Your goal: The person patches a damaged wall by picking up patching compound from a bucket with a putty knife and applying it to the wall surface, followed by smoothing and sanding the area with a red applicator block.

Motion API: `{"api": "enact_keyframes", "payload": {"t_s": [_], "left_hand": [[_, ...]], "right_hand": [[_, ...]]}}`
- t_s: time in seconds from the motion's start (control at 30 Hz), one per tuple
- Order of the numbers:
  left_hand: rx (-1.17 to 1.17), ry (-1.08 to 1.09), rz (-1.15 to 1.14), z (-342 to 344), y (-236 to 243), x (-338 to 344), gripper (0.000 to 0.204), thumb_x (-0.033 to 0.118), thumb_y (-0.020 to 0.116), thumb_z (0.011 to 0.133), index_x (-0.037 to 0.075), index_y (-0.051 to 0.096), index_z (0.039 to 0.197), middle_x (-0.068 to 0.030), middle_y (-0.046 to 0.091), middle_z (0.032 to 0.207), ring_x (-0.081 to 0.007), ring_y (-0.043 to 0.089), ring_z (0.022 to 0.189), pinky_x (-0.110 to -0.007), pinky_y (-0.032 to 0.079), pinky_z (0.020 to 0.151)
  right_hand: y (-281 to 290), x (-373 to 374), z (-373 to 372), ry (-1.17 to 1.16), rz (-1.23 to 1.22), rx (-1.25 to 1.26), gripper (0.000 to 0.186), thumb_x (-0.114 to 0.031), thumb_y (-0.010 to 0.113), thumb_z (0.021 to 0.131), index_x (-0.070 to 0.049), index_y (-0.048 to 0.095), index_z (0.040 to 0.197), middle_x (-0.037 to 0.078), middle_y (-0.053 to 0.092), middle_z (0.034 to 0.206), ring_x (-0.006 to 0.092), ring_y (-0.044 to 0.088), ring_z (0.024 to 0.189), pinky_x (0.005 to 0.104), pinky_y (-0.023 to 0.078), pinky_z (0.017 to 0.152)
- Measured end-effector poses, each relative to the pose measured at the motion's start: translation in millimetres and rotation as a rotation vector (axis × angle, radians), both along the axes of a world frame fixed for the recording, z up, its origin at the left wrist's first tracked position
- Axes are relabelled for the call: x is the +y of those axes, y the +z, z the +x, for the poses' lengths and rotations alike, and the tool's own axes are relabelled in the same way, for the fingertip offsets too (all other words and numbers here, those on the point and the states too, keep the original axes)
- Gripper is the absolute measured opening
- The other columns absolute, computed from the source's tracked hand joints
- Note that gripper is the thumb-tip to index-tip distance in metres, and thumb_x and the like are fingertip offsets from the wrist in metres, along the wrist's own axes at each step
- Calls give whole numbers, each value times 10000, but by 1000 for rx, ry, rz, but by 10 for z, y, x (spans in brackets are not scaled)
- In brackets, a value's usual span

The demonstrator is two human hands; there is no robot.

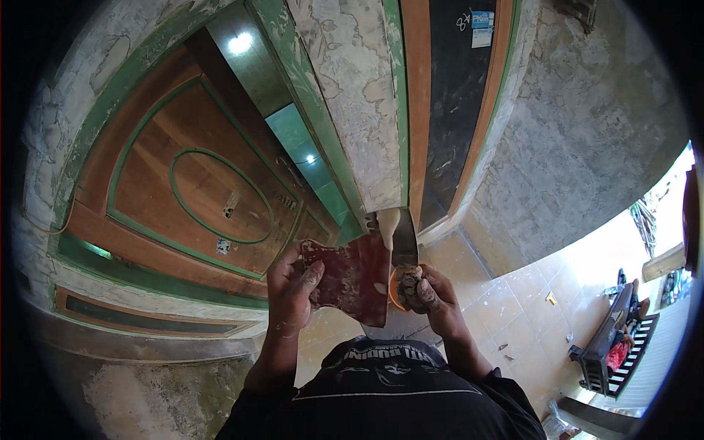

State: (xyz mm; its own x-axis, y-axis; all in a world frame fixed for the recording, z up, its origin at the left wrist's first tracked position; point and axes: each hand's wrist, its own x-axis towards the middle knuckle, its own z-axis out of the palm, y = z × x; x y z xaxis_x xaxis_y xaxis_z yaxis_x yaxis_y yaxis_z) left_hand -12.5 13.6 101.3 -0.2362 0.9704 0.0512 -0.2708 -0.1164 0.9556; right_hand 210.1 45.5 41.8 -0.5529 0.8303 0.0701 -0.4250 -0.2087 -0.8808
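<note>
A grey, patchy plaster wall takes up the far right, and a pale tiled floor spreads below it. To the left stands a large brown wooden door with green trim, one strip of it forming an oval. Between door and wall, straight ahead on the far side, a stained pale pillar with green edges comes down toward the hands, and just right of it is a dark panel in a brown frame. The person's black shirt fills the near middle. Over on the right is a dark slatted bench with something red on it.

In the middle, the smeared red-brown board is held by the left hand, thumb on its face and fingers closed behind its left edge. The right hand is curled tightly around the handle of a scraper, its grey blade pointing away, just beside the board's right edge. Partly hidden behind the right hand is an orange tub. Smallest is a lump of whitish paste at the board's far right corner.
</note>
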Motion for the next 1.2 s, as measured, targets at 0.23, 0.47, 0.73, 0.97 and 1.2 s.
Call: {"api": "enact_keyframes", "payload": {"t_s": [0.23, 0.47, 0.73, 0.97, 1.2], "left_hand": [[20, 135, 161, -10, 63, -46, 232, 23, 521, 813, -11, 481, 1039, -84, 589, 929, -138, 588, 837, -288, 493, 768], [-128, 159, 206, 24, 5, -71, 252, 43, 529, 823, -4, 463, 1061, -81, 572, 935, -136, 579, 841, -265, 493, 736], [-700, -267, -140, 158, -207, -51, 224, 61, 499, 873, -16, 476, 1082, -97, 597, 926, -131, 621, 685, -206, 518, 556], [-357, -167, 20, 151, -146, 0, 266, 65, 496, 859, -38, 481, 1104, -115, 618, 895, -152, 626, 804, -265, 525, 683], [85, 96, 5, -108, 11, 43, 250, -2, 549, 808, -45, 530, 1053, -72, 617, 923, -97, 578, 813, -226, 466, 747]], "right_hand": [[-28, -53, -10, -9, 75, 16, 487, -416, 477, 919, 41, 515, 1084, 1, 477, 774, 70, 425, 635, 205, 338, 561], [-17, -114, 12, 128, -119, 243, 473, -417, 488, 904, 21, 494, 1083, 31, 480, 753, 105, 430, 601, 229, 353, 535], [-124, -52, -34, 292, -490, 619, 361, -369, 487, 896, -57, 476, 1078, 61, 528, 788, 139, 482, 607, 260, 351, 473], [83, -59, -110, 166, -608, 428, 319, -367, 412, 934, -71, 479, 1033, 48, 514, 732, 138, 449, 514, 254, 336, 429], [90, -80, -30, 190, -536, 304, 341, -378, 382, 952, -60, 489, 1015, 58, 497, 666, 123, 440, 477, 232, 336, 400]]}}
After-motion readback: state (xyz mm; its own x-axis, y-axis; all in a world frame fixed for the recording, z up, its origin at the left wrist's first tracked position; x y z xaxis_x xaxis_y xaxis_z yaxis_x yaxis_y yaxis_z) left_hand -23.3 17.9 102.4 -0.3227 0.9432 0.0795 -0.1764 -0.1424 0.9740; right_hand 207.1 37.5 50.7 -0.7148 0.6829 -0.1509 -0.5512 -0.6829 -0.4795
